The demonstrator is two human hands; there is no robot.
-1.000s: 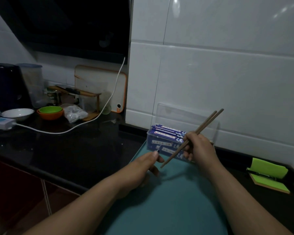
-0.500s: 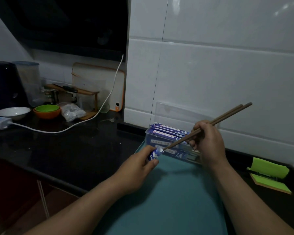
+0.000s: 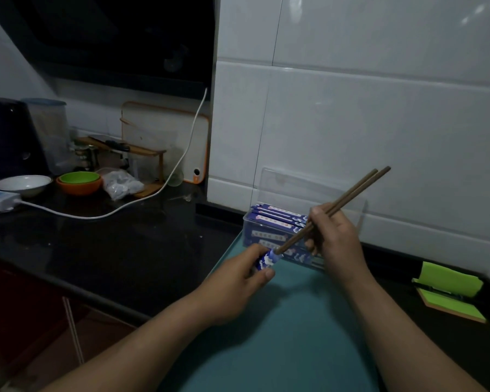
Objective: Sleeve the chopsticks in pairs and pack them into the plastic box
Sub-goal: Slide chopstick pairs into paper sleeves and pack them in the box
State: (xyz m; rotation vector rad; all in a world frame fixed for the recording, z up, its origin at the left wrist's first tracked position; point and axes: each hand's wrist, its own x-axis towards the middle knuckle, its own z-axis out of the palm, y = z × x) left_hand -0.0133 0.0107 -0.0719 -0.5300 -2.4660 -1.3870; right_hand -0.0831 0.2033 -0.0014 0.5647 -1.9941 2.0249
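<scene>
My right hand (image 3: 335, 237) grips a pair of brown chopsticks (image 3: 354, 190) that slant up to the right. Their lower tips sit in the mouth of a blue and white paper sleeve (image 3: 267, 259), which my left hand (image 3: 238, 284) pinches over the teal mat (image 3: 280, 335). Most of the sleeve is hidden inside my left hand. Behind both hands stands the clear plastic box (image 3: 269, 190) against the tiled wall, its lid raised, with several sleeved pairs (image 3: 277, 217) lying in it.
Black counter (image 3: 111, 250) stretches left, crossed by a white cable (image 3: 102, 215). At the back left are a white bowl (image 3: 23, 184), stacked green and orange bowls (image 3: 79, 182), a plastic bag (image 3: 122, 185) and a cutting board (image 3: 164, 131). A green notepad (image 3: 450, 290) lies at right.
My left hand picked up a sleeve and brought it to the chopstick tips. My right hand swung the chopsticks flatter, then steeper, and the tips now enter the sleeve mouth.
</scene>
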